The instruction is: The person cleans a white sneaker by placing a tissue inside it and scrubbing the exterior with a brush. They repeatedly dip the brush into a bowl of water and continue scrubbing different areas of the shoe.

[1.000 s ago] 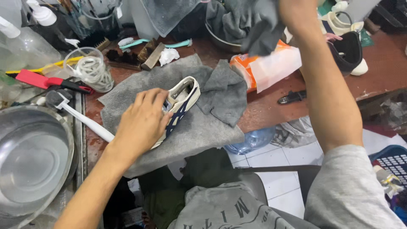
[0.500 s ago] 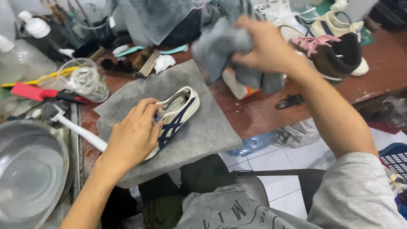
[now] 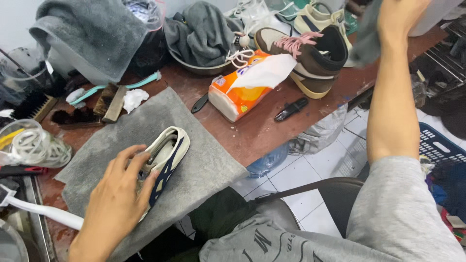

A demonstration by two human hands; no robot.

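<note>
Grey mat (image 3: 204, 160): left hand (image 3: 119, 194) gripping sneaker (image 3: 167, 155)

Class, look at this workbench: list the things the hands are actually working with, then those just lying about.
In use: cream shoe under left hand; grey mat; grey cloth in right hand.

Lying about: tissue pack, brown shoe, brushes, black pen.

cream navy-striped sneaker (image 3: 167, 157), on its side
</note>
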